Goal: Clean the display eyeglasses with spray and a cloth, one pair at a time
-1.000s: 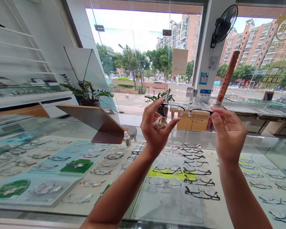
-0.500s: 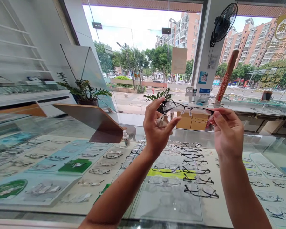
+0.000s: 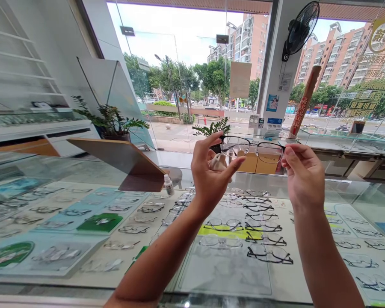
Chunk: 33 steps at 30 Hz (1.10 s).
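Observation:
A pair of dark-rimmed eyeglasses (image 3: 253,147) is held up level above the glass display counter (image 3: 231,278), its lenses facing me. My left hand (image 3: 210,175) has its fingers curled at the left end of the frame, with a crumpled pale cloth (image 3: 217,162) in the palm; the thumb points toward the lenses. At the right end, my right hand (image 3: 303,175) pinches the frame between thumb and fingers. Beneath the glass lie rows of eyeglasses (image 3: 269,254), below and between my forearms.
A small white bottle (image 3: 168,185) stands on the counter beside a tilted brown board (image 3: 125,162). Potted plants (image 3: 112,122) are behind it. A red patterned post (image 3: 304,102) and a wall fan (image 3: 300,30) are at the right, before large windows.
The eyeglasses have turned slightly, so the lenses face me more squarely. My right hand has shifted a little to the left. My left hand keeps its hold.

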Each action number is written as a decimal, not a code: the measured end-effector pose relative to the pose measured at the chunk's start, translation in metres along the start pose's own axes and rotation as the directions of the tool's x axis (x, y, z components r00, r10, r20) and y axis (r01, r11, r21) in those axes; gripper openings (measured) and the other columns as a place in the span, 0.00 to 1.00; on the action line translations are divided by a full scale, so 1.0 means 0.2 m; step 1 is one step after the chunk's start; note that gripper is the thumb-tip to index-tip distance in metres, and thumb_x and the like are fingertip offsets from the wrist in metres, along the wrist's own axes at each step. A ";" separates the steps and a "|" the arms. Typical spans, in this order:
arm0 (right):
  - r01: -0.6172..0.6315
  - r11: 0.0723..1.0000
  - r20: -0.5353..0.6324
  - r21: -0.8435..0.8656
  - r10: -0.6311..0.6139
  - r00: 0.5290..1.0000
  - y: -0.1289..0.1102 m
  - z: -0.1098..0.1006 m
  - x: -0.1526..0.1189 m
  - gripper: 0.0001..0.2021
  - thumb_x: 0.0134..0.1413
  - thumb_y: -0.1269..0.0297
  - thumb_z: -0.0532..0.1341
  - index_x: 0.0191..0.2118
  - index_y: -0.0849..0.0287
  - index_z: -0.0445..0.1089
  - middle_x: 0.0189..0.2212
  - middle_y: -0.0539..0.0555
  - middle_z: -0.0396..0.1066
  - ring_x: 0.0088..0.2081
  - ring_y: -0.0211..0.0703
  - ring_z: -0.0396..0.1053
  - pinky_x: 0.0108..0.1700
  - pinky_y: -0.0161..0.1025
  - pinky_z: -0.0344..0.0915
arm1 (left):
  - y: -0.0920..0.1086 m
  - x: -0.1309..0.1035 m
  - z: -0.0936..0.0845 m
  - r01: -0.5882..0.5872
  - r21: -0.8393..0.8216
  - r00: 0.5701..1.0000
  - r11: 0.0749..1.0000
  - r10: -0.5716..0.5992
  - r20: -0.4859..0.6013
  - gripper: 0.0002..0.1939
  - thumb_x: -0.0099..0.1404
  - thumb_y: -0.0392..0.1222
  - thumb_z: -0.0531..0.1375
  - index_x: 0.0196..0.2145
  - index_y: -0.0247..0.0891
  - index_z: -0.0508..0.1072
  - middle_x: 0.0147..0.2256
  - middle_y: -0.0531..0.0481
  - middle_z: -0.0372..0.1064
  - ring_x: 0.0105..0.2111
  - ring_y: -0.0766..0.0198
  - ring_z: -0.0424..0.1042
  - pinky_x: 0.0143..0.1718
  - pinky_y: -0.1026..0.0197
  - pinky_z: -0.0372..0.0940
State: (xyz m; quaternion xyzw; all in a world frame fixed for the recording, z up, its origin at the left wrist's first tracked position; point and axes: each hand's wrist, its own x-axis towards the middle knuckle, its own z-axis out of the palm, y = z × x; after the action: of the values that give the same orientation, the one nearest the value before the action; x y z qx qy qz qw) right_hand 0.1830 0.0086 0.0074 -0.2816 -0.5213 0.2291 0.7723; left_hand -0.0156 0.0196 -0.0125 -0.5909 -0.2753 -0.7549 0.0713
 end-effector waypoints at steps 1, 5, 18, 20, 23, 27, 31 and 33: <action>0.004 1.000 0.008 -0.005 -0.004 1.000 0.00 0.00 0.00 0.15 0.50 0.52 0.74 0.39 0.54 0.75 0.36 0.51 0.77 0.36 0.40 0.74 0.38 0.41 0.73 | 0.00 0.00 0.00 -0.006 0.001 1.000 1.000 0.006 -0.001 0.32 0.57 0.56 0.75 0.56 0.48 0.74 0.50 0.47 0.75 0.50 0.56 0.75 0.42 0.58 0.71; 0.017 0.999 0.033 -0.050 -0.016 0.999 0.01 -0.01 0.01 0.14 0.53 0.53 0.72 0.41 0.53 0.75 0.37 0.52 0.77 0.39 0.42 0.76 0.40 0.42 0.74 | -0.01 0.00 0.00 -0.021 0.003 1.000 1.000 0.021 -0.001 0.31 0.58 0.55 0.75 0.56 0.47 0.74 0.49 0.47 0.74 0.49 0.56 0.75 0.40 0.58 0.73; -0.071 0.997 0.012 -0.037 0.071 0.997 0.01 0.01 0.01 0.15 0.49 0.51 0.72 0.38 0.54 0.77 0.37 0.53 0.77 0.34 0.39 0.70 0.35 0.40 0.69 | 0.00 0.00 0.00 0.049 -0.143 0.997 0.988 -0.041 0.059 0.30 0.59 0.53 0.75 0.53 0.45 0.70 0.43 0.48 0.78 0.42 0.60 0.81 0.39 0.58 0.78; -0.069 0.997 0.023 -0.044 0.070 0.997 0.01 0.00 0.01 0.15 0.50 0.51 0.72 0.38 0.54 0.77 0.36 0.52 0.76 0.32 0.38 0.68 0.34 0.39 0.68 | -0.01 0.00 0.00 0.080 -0.152 0.995 0.985 -0.069 0.074 0.30 0.59 0.54 0.75 0.53 0.44 0.70 0.42 0.48 0.78 0.41 0.60 0.81 0.39 0.58 0.78; -0.045 0.996 0.055 -0.075 0.049 0.997 0.02 0.00 0.02 0.15 0.52 0.50 0.70 0.39 0.54 0.76 0.36 0.52 0.76 0.31 0.37 0.67 0.33 0.39 0.67 | -0.01 0.00 0.00 0.106 -0.158 0.992 0.982 -0.094 0.083 0.30 0.59 0.54 0.75 0.53 0.45 0.69 0.42 0.48 0.78 0.40 0.61 0.80 0.37 0.59 0.77; -0.061 0.996 0.062 -0.068 0.066 0.996 0.02 0.00 0.02 0.16 0.51 0.49 0.71 0.39 0.54 0.76 0.35 0.52 0.75 0.32 0.38 0.68 0.33 0.39 0.67 | 0.01 0.00 0.01 0.125 -0.160 0.991 0.979 -0.114 0.074 0.30 0.58 0.55 0.75 0.52 0.45 0.69 0.42 0.48 0.78 0.40 0.60 0.80 0.36 0.59 0.76; -0.114 0.993 0.032 -0.014 0.114 0.993 0.00 0.01 0.02 0.15 0.47 0.51 0.72 0.37 0.53 0.76 0.35 0.51 0.75 0.31 0.37 0.67 0.34 0.39 0.67 | -0.01 0.00 0.01 0.192 -0.182 0.979 0.964 -0.176 0.098 0.32 0.57 0.56 0.76 0.52 0.45 0.69 0.43 0.48 0.77 0.38 0.61 0.79 0.34 0.60 0.74; -0.125 0.992 0.044 0.017 0.125 0.991 -0.02 0.02 0.01 0.13 0.47 0.51 0.70 0.36 0.52 0.76 0.35 0.51 0.75 0.31 0.38 0.67 0.35 0.40 0.68 | -0.04 0.00 0.00 0.283 -0.234 0.957 0.930 -0.258 0.132 0.32 0.56 0.58 0.76 0.52 0.46 0.70 0.42 0.49 0.76 0.34 0.63 0.78 0.31 0.61 0.72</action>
State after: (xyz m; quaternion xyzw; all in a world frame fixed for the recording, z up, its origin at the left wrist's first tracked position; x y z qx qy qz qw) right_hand 0.1809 0.0084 0.0119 -0.3011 -0.5168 0.2881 0.7478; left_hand -0.0183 0.0262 -0.0140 -0.5882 -0.2600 -0.7560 -0.1223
